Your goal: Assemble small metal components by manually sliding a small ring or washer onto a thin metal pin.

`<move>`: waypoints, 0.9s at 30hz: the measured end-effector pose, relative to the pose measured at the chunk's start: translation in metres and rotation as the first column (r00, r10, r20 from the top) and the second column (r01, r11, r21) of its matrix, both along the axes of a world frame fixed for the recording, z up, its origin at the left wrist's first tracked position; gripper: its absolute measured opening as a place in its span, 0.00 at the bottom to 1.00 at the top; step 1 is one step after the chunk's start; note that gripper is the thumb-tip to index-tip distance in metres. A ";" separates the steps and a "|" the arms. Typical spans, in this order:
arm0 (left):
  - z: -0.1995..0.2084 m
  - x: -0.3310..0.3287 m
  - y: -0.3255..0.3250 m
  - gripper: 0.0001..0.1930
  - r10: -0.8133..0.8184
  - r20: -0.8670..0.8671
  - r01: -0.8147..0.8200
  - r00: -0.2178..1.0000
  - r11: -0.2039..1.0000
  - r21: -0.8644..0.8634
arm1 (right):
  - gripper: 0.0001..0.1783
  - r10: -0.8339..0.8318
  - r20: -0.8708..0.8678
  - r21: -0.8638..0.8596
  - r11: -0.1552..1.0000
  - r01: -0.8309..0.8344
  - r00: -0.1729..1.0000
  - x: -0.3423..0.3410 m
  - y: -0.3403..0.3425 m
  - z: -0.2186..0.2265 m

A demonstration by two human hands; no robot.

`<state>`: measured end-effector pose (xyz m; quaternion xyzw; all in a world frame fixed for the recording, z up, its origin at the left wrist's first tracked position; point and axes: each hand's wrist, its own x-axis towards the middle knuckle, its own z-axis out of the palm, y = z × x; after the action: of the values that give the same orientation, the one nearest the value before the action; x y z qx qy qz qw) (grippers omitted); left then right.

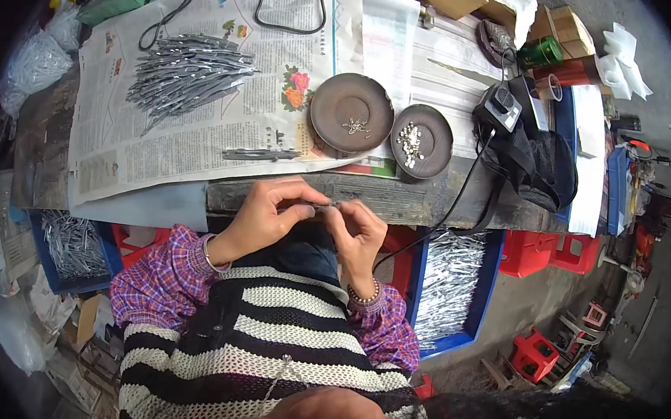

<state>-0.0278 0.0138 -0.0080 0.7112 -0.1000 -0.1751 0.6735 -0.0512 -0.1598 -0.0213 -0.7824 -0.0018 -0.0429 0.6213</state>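
Note:
At the table's near edge, my left hand (270, 214) and my right hand (359, 235) meet fingertip to fingertip. Both pinch a small, thin grey metal piece (321, 207), mostly covered by the fingers. Just beyond them, a few slim grey metal strips (261, 155) lie on the newspaper (151, 144). Farther left is a large heap of similar strips (192, 76). To the right stand two round brown dishes: the larger dish (333, 95) holds a few tiny metal pins, and the smaller dish (440, 131) holds small shiny metal bits.
A black cable (324, 8) loops over the newspaper. At right lie a small black device (498, 108) and a black bag (540, 166). Blue trays of metal strips, one at left (39, 265) and one at right (421, 295), sit below table height. Red stools (525, 252) stand beyond.

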 end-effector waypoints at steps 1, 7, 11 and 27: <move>0.001 0.000 0.001 0.10 0.000 -0.001 0.000 1.000 1.000 0.001 | 0.04 0.000 -0.001 0.001 1.000 0.000 1.000 0.000 -0.001 0.002; 0.001 -0.001 -0.001 0.09 -0.018 -0.063 0.016 0.998 1.000 -0.021 | 0.08 0.185 -0.322 0.427 0.904 -0.032 0.928 -0.001 -0.006 -0.001; 0.000 -0.001 -0.002 0.10 -0.013 -0.193 -0.022 0.981 0.984 -0.176 | 0.06 0.140 -0.322 0.489 0.871 0.038 0.936 -0.001 -0.005 0.000; 0.011 -0.003 -0.008 0.09 0.030 0.093 -0.029 0.995 0.999 -0.014 | 0.07 0.083 -0.130 0.141 0.988 -0.064 0.988 -0.005 -0.004 0.005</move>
<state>-0.0312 0.0062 0.0026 0.7158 -0.1221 -0.1310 0.6750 -0.0561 -0.1637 -0.0165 -0.7386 0.0145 0.0333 0.6731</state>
